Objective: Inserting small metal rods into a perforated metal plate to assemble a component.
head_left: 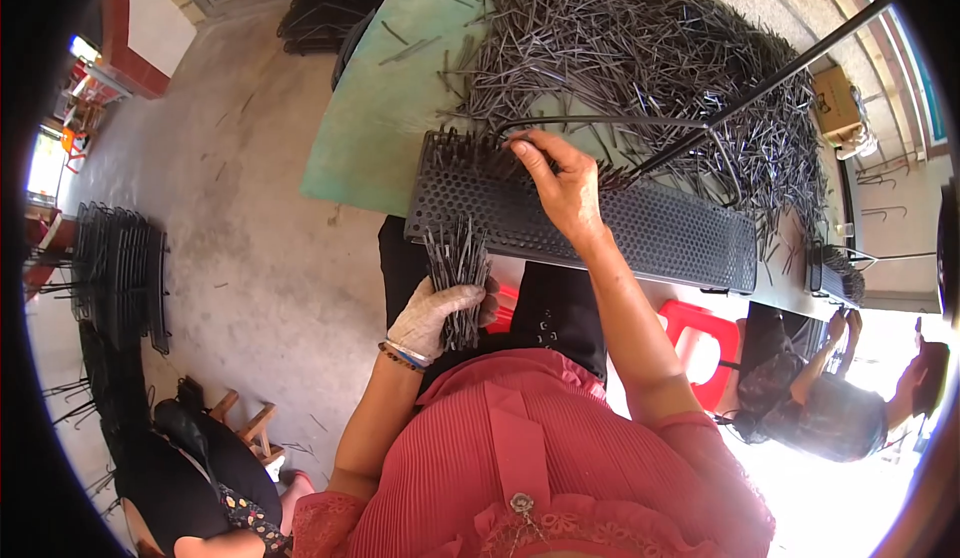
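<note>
My left hand, in a pale work glove, is closed around an upright bundle of thin black strips, just below a long black perforated panel. The panel lies tilted across the near edge of the table. Many short black strips stand up from the holes along its far left side. Over that row, my bare right hand has its thumb and fingertips pinched together. What lies between those fingertips is too small to make out. A bent black rod frame rises from the panel beside the right hand.
A large heap of loose black strips covers much of the green tabletop. Stacked black racks stand on the floor at left. One person is at lower left, another at right. A red stool is nearby.
</note>
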`<state>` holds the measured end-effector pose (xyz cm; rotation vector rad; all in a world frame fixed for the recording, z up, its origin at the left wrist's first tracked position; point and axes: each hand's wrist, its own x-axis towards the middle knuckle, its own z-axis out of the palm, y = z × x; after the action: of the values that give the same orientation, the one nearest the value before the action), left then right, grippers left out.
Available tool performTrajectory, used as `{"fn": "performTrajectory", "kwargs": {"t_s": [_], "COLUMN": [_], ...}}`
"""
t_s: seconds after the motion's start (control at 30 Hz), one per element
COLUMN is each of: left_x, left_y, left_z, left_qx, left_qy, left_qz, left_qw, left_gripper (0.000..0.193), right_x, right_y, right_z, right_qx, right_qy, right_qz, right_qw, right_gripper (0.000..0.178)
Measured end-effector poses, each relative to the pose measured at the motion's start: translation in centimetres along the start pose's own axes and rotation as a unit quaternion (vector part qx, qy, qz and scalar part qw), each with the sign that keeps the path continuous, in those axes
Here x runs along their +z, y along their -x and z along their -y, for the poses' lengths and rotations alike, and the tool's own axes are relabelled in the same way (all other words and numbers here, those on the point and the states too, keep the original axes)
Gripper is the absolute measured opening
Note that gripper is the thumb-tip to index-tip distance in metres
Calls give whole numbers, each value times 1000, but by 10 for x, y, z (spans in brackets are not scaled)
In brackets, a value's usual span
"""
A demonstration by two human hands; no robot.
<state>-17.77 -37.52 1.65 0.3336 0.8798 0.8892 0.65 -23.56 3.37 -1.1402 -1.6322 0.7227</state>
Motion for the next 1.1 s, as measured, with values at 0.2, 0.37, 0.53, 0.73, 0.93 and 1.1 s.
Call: {"fn": "performTrajectory", "kwargs": {"t_s": [0.2, 0.37, 0.53, 0.73, 0.93, 1.1], "left_x": [5, 3, 2, 1, 4, -3], "left_y": [-1, -5, -5, -7, -4, -8], "left_z": [0, 2, 3, 5, 1, 5], "left_qx": [2, -1, -4, -2, -1, -22], "left_qy": [15, -14, -4, 8, 25, 20], "left_qz": [20, 21, 12, 17, 28, 25], "left_qw": [1000, 1000, 1000, 1000, 999, 999], "left_gripper": [42, 48, 46, 45, 44, 42], "right_x": [-4, -6, -4, -2, -4, -3], "right_y": [-1, -2, 2, 3, 0, 0], "right_z": [-3, 0, 1, 1, 3, 1], "right_qx": [-58, -79, -77, -70, -74, -72], "right_qy": [25, 72, 94, 101, 96, 81], "right_qz": [22, 35, 26, 2, 4, 22], "right_qw": [998, 994, 992, 992, 993, 994], "right_gripper": [16, 16, 16, 14, 13, 14]}}
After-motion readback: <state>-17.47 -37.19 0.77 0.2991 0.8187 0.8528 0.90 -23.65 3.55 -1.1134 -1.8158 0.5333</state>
